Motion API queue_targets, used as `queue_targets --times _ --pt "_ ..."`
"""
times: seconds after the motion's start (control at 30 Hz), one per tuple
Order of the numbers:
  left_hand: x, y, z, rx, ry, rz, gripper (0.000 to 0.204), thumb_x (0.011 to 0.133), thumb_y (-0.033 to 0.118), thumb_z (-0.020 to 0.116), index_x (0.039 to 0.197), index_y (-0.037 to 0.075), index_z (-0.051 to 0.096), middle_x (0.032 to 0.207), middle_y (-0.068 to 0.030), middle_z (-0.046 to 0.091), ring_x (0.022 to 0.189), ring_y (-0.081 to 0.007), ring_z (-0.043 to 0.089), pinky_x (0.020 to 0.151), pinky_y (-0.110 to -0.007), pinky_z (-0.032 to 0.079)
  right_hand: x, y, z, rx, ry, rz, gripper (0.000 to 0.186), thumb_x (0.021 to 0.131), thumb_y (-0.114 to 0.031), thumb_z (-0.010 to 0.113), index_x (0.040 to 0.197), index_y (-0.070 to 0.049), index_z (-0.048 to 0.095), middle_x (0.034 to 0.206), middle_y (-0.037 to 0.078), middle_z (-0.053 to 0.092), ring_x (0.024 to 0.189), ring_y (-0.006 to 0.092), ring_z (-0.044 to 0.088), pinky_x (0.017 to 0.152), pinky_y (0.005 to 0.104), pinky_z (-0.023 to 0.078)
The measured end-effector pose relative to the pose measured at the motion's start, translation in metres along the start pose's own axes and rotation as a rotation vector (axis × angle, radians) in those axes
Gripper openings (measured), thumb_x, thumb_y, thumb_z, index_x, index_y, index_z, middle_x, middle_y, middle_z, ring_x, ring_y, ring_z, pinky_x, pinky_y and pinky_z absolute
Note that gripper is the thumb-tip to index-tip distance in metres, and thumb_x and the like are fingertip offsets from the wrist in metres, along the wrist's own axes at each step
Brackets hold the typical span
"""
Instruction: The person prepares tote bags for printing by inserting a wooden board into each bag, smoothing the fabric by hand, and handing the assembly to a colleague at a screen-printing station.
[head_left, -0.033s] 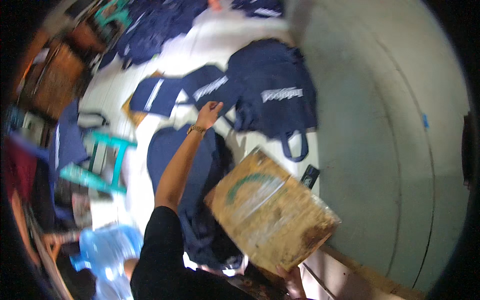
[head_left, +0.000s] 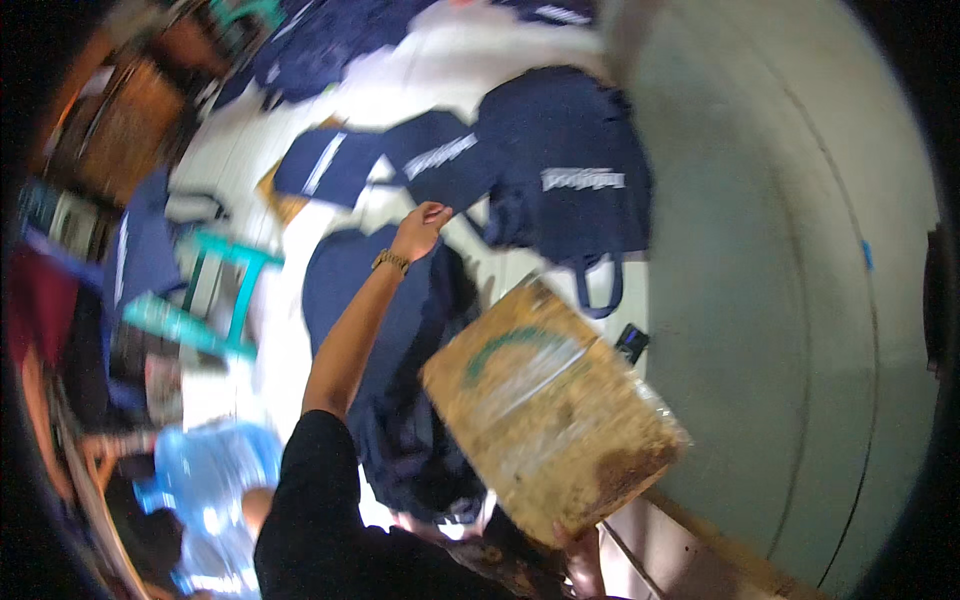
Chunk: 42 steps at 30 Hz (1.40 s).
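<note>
My left hand (head_left: 422,230), with a brown band at its wrist, reaches forward with its fingers pinched together. Whether anything is between the fingertips, I cannot make out. Below it lies a dark navy cloth bag (head_left: 345,290); just beyond is another navy bag (head_left: 432,160) with white print. At the lower right, my right hand (head_left: 580,560) grips the near edge of a worn brown cardboard sheet (head_left: 560,420). The cardboard is tilted, bears a green arc and shiny tape, and hides the floor under it.
More navy bags (head_left: 565,215) spread over the white floor. A teal stool (head_left: 240,300) and blue water bottles (head_left: 215,465) are on the left. A small black device (head_left: 632,343) lies by the grey wall (head_left: 760,300). Wooden furniture (head_left: 125,130) stands far left.
The view has shifted a little, so the far bags appear higher and more to the right. The cardboard sits slightly higher in the picture. Both hands keep their poses.
</note>
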<state>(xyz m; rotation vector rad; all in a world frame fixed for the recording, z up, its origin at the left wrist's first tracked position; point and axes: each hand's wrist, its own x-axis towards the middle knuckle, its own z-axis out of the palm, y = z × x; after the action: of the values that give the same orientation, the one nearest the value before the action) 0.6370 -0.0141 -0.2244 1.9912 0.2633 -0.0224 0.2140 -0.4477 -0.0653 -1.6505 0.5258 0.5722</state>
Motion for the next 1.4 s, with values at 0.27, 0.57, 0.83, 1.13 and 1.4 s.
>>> queue_targets --times 0.27,0.57,0.83,1.13,1.4 --pt "-0.411 0.054 -0.036 0.371 -0.108 0.435 0.029 0.073 0.019 0.078 0.097 0.004 0.068 0.105 -0.0113 0.065 0.107 -0.03 0.058 0.09 -0.038 0.046 -0.007 0.03 0.003 0.304 -0.006 -0.421 0.025 0.095 -0.014 0.055 0.115 -0.001 0.049 0.111 0.011 0.053 0.099 0.0198 0.048 0.089 0.0362 0.039" --pt "-0.434 0.023 -0.031 0.308 -0.032 0.328 0.021 0.085 0.02 0.07 0.092 0.001 0.067 0.089 -0.0157 0.065 0.087 -0.0341 0.061 0.077 -0.042 0.048 -0.098 -0.082 -0.004 -0.014 0.287 -0.537 0.029 0.087 -0.005 0.064 0.114 0.002 0.058 0.101 0.01 0.062 0.09 0.0162 0.058 0.078 0.0298 0.049" --pt "-0.34 0.091 -0.122 -0.035 0.217 0.22 0.028 0.102 0.019 0.044 0.09 -0.003 0.054 0.077 -0.014 0.068 0.07 -0.0208 0.067 0.065 -0.031 0.051 -0.158 -0.11 -0.062 0.323 0.276 -0.399 0.052 0.068 -0.002 0.06 0.119 0.005 0.051 0.109 0.018 0.059 0.095 0.0287 0.06 0.085 0.0396 0.052" --pt "-0.328 0.134 -0.138 -0.176 -0.498 0.168 0.04 0.103 0.032 0.042 0.088 -0.001 0.06 0.081 -0.0083 0.068 0.076 -0.0154 0.064 0.07 -0.03 0.051 -0.057 -0.054 0.024 0.4 -0.021 -0.067 0.043 0.077 -0.009 0.065 0.117 0.004 0.054 0.109 0.016 0.062 0.098 0.0268 0.062 0.085 0.0371 0.051" --pt "-0.319 -0.065 -0.125 0.513 0.525 -0.071 0.047 0.088 0.047 0.062 0.091 0.001 0.069 0.09 -0.0174 0.069 0.087 -0.0259 0.066 0.081 -0.037 0.052 0.013 -0.008 0.045 0.434 -0.311 -0.113 0.043 0.081 -0.007 0.066 0.121 0.004 0.054 0.113 0.013 0.063 0.105 0.0232 0.061 0.093 0.0343 0.047"
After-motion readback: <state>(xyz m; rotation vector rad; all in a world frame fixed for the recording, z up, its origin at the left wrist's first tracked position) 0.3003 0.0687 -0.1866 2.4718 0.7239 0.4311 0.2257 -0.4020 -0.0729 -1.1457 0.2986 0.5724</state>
